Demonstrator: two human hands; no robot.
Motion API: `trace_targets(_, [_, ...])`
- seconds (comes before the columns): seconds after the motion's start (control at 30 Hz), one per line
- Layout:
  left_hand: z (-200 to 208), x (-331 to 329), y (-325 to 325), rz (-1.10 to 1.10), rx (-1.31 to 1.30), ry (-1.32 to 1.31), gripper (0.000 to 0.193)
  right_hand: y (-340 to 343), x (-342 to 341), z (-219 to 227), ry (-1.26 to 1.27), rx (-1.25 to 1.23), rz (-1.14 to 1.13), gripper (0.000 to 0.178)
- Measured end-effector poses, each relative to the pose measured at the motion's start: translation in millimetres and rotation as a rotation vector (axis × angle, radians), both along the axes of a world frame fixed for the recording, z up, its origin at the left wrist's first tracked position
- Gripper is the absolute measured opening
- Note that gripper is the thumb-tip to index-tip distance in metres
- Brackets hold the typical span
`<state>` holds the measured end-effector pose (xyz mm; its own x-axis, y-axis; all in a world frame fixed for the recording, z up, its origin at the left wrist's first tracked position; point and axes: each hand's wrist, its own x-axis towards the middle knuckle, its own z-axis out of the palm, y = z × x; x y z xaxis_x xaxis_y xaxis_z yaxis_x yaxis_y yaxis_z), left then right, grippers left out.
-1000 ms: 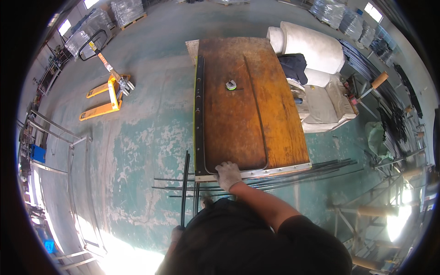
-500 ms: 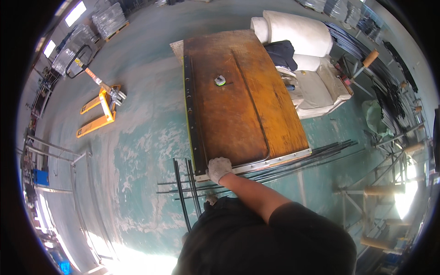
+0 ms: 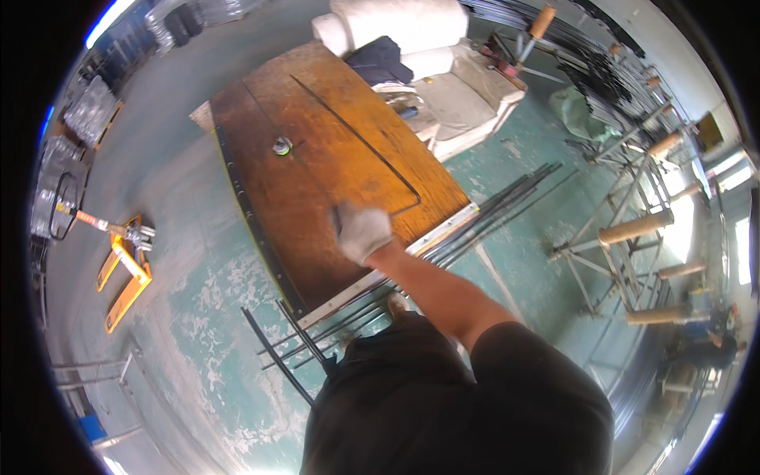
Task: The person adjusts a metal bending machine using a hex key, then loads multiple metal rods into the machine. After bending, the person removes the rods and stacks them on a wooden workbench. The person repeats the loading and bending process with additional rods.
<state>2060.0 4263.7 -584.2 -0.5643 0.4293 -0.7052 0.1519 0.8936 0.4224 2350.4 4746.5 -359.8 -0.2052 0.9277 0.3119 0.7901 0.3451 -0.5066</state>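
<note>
My right hand [image 3: 364, 233], in a pale work glove, is closed round the near corner of a thin black bent rod [image 3: 360, 132] over the wooden tabletop [image 3: 317, 245]. Motion blurs the glove. The rod's right leg runs toward the far end and bends at the near right; a fainter leg runs up from the glove on the left. A small white and green tape measure [image 3: 282, 146] lies near that left leg. My left hand is out of view; two dark bars [image 3: 273, 356] reach out from beside my left side, their near ends hidden by my clothes.
A metal strip [image 3: 443, 228] edges the table's near end. Long dark bars [image 3: 507, 198] lie on the floor there. A worn sofa [image 3: 459, 103] with white rolls [image 3: 396, 24] stands right, a yellow pallet jack [image 3: 127, 269] left, metal racks [image 3: 625, 237] far right.
My right hand has moved away from the table's near left corner, up and inward over the tabletop, drawing the rod away from the black left edge strip. My view has turned to the right.
</note>
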Motion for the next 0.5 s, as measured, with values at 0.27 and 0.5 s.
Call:
trace_targets(0.27, [-11.8, -24.9, 10.2, -0.008, 0.012, -0.014, 0.034, -5.2, 195.9, 99.2, 0.019, 0.291, -0.424, 0.028])
trace_targets(0.5, [-19.3, -45.0, -1.0, 0.033, 0.021, -0.012, 0.033, -69.2, 343.0, 138.1, 1.196, 0.124, -0.742, 0.024])
